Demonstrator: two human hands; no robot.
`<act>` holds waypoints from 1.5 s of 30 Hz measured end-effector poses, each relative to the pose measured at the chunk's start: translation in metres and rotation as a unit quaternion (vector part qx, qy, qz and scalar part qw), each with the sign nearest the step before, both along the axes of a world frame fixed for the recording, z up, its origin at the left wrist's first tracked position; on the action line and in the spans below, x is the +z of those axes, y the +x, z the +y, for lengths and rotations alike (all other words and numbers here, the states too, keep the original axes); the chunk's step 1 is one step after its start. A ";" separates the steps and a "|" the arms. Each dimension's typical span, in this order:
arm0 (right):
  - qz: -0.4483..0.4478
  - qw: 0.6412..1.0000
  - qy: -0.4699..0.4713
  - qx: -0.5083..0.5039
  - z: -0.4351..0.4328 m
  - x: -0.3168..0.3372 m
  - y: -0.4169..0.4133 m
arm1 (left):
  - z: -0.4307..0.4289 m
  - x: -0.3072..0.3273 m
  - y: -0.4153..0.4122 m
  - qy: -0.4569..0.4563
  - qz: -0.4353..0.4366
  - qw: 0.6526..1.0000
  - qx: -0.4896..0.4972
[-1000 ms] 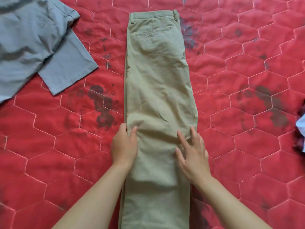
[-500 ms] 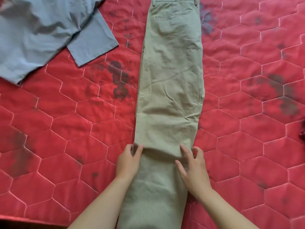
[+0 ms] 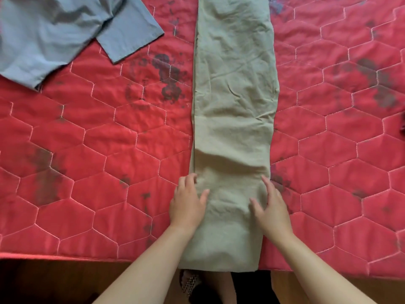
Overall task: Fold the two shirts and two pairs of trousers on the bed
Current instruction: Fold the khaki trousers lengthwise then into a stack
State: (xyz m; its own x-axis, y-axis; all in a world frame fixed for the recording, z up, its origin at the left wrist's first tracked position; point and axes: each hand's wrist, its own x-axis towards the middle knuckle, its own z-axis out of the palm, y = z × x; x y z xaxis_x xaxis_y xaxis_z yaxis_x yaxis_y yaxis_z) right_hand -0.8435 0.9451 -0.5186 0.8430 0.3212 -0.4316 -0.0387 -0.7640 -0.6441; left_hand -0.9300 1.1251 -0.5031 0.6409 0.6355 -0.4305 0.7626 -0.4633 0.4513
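Brightly, evenly lit; soft faint shadows; slightly smeared upper left; dim below the bed [image 3: 87, 194] edge; bowed at margins.

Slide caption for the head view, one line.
Left hand and right hand press khaki trousers laid lengthwise on a red quilt; blue shirt at upper left.

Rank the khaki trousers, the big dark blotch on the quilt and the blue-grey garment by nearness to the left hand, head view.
1. Khaki trousers: touching, the left hand rests on their left edge.
2. Dark blotch: ahead of the hand, on the red quilt.
3. Blue-grey garment: far upper left.
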 end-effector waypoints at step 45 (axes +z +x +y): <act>-0.013 0.997 0.063 0.036 0.123 0.099 0.292 | 0.127 0.090 0.268 -0.138 -0.142 0.978 0.072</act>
State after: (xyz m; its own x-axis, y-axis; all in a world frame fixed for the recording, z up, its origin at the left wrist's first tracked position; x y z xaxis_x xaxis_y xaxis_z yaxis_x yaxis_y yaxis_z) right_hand -0.5515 1.0685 -0.4199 0.8258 0.4317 -0.3629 0.0314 -0.6776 -0.7347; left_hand -0.6618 1.2519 -0.4133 0.6713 0.6134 -0.4161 0.6373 -0.1909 0.7466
